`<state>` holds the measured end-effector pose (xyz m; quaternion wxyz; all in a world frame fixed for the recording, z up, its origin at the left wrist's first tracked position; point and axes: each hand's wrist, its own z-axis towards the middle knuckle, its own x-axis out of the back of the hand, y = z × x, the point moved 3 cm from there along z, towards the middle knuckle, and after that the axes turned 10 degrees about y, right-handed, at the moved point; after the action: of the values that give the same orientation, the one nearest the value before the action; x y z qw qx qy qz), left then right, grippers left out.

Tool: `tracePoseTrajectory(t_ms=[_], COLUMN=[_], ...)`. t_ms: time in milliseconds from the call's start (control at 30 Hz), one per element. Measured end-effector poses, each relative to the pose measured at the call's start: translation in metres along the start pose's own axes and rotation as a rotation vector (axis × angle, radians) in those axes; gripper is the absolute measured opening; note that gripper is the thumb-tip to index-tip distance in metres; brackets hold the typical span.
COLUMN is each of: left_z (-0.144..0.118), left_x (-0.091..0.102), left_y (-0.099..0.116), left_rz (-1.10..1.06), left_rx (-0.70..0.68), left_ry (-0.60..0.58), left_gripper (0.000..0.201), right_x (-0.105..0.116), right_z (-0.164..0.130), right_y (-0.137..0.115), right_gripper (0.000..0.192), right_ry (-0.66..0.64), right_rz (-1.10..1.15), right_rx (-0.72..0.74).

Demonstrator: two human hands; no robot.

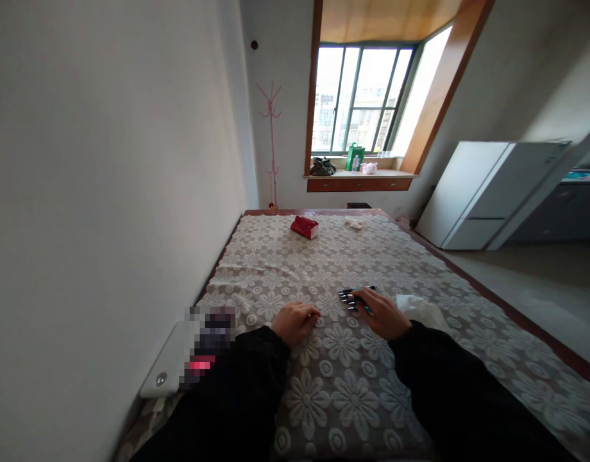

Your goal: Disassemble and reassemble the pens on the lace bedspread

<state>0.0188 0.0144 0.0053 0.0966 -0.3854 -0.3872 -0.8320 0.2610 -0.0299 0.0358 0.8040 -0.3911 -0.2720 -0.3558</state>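
No text, label, brand or number can be read anywhere — the red box (304,226) at the far end of the table is too small, and the pixelated patch beside the left sleeve is blurred.

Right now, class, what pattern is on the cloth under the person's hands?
The tablecloth is cream lace with big flowers, seen best in the head view.
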Motion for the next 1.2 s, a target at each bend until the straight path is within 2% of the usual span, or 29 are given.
tracePoseTrajectory(t_ms=[67, 167, 267, 400, 500, 667, 733, 900, 1000, 1067, 1100, 1200], left_z=[0.000, 0.000, 0.000, 0.000, 0.000, 0.000, -0.001, -0.001, 0.000, 0.001, 0.001, 0.002], left_x=[0.000, 0.000, 0.000, -0.001, -0.001, 0.001, 0.002, 0.001, 0.001, 0.004, 0.006, 0.013], left_y=[0.001, 0.000, -0.001, -0.002, -0.002, -0.001, -0.001, -0.003, -0.006, -0.009, -0.010, -0.013], left_rz=[-0.002, -0.002, -0.001, 0.004, 0.009, 0.014, 0.017, 0.004, -0.003, -0.011, -0.017, -0.077], left_rx=[-0.012, -0.015, -0.009, -0.017, -0.024, -0.030, -0.038, -0.020, 0.036, 0.097, 0.134, 0.233], left_ry=[-0.001, -0.005, -0.022, -0.027, -0.027, -0.029, -0.024, 0.015, 0.059, 0.112, 0.152, 0.303], left_gripper=[0.025, 0.025, 0.025, 0.024, 0.024, 0.024, 0.024, 0.023, 0.022, 0.023, 0.024, 0.027], right_x=[-0.002, -0.007, -0.012, -0.022, -0.030, -0.039, -0.042, -0.047, -0.050, -0.049, -0.047, -0.043], right_z=[-0.010, -0.021, -0.021, -0.003, 0.016, 0.035, 0.037, 0.034, 0.037, 0.043, 0.048, 0.059], right_y=[0.012, 0.029, 0.040, 0.050, 0.055, 0.065, 0.069, 0.070, 0.060, 0.047, 0.039, 0.005], right_gripper=[0.030, 0.050, 0.075, 0.091, 0.086, 0.049, 0.041, 0.038, 0.038, 0.036, 0.034, 0.023], right_ry=[-0.130, -0.184, -0.216, -0.399, -0.478, -0.481, -0.479, -0.358, -0.253, -0.117, -0.007, 0.253], right_rz=[-0.090, -0.227, -0.380, -0.462, -0.458, -0.479, -0.464, -0.380, -0.275, -0.146, -0.063, 0.318], right_rx=[0.120, 0.178, 0.144, 0.016, -0.030, 0.060, 0.074, 0.093, 0.040, -0.060, -0.128, -0.237])
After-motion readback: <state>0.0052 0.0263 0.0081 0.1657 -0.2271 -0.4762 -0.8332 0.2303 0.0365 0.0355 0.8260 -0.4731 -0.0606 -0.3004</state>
